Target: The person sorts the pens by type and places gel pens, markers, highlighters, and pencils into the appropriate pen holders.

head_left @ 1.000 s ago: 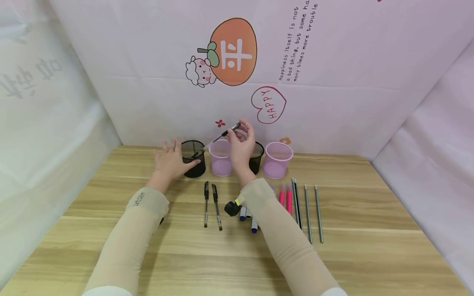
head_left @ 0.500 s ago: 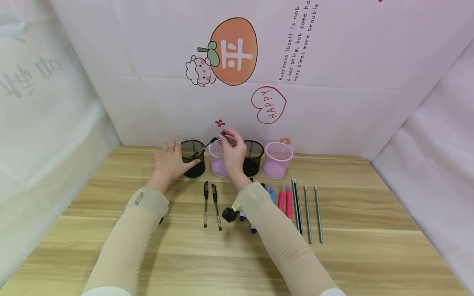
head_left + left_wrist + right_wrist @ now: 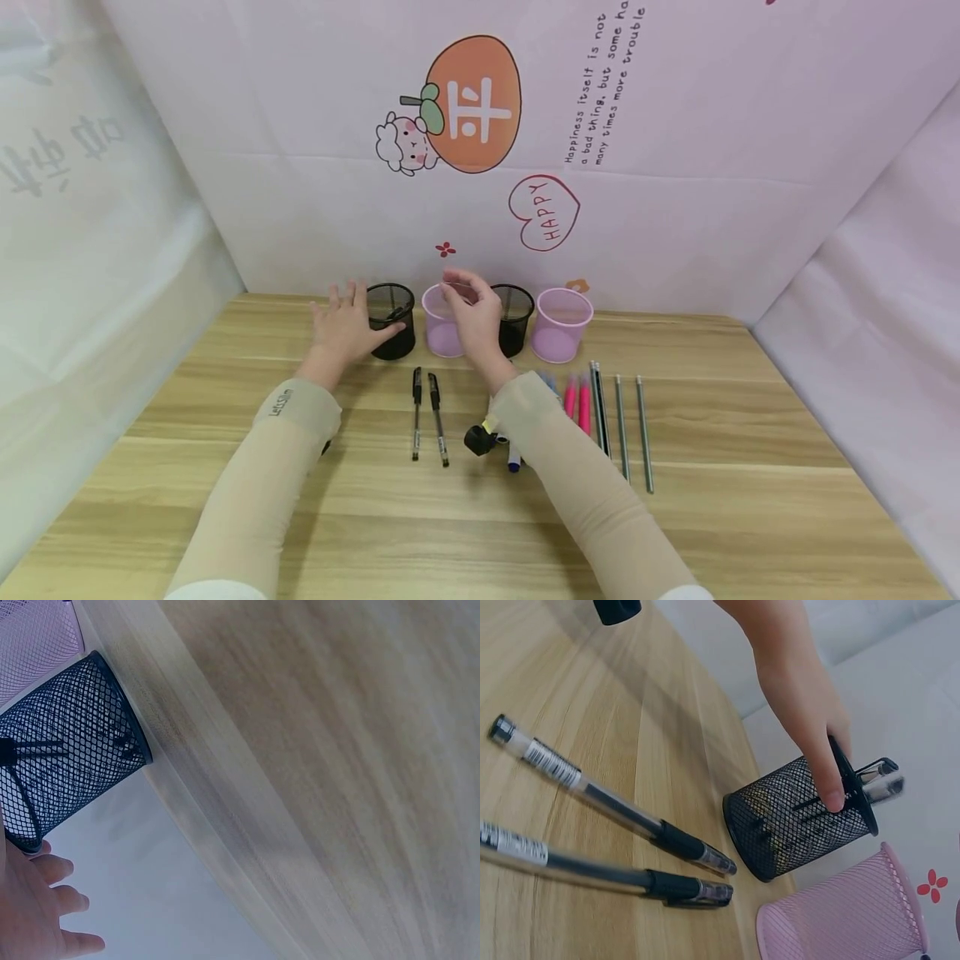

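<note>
Left hand (image 3: 343, 332) spread against the left black cup (image 3: 393, 343); right hand (image 3: 477, 318) loosely curved, apparently empty. Two pens (image 3: 438, 419) lie on the near side of both, pointing forward.

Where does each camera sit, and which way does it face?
Head: on the head, facing forward and down at the table; left hand, right hand and sleeves show.
Left wrist: on that wrist, facing the leftmost black cup; part of the left hand shows.
Right wrist: on that wrist, facing two pens and this cup; left hand shows.
Both wrist views share that cup and the pink cup beside it.
</note>
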A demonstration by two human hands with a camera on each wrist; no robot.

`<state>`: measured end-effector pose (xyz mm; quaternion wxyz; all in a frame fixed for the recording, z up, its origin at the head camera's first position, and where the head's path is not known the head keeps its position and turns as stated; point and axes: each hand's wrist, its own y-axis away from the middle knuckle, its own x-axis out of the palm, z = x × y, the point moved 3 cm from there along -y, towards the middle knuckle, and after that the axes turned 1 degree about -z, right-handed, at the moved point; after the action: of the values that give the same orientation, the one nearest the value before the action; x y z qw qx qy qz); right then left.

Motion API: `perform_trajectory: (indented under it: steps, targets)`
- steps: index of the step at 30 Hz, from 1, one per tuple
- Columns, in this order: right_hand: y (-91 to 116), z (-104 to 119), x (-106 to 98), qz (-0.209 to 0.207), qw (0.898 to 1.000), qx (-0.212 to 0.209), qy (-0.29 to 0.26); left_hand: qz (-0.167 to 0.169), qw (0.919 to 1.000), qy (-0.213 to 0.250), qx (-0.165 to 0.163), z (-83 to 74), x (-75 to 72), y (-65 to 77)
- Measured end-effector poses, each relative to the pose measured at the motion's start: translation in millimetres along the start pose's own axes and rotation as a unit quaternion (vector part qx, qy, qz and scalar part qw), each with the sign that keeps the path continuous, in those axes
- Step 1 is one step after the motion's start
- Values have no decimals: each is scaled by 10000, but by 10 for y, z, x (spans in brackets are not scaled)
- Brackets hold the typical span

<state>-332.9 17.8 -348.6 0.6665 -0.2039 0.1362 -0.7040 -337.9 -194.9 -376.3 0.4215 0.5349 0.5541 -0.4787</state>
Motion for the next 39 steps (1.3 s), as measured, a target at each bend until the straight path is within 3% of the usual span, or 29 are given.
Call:
perform_trajectory:
  steps: [12, 24, 39]
  targets:
    - [34, 57, -59, 979, 9939, 73, 498, -24, 10000, -25, -17, 1, 7, -7]
    - [151, 87, -137, 1673, 9824, 202, 802, -12, 10000, 12, -14, -1, 4, -4]
    - [384, -54, -238, 2017, 9691, 797, 1176, -17, 10000, -53, 31, -10, 4, 10]
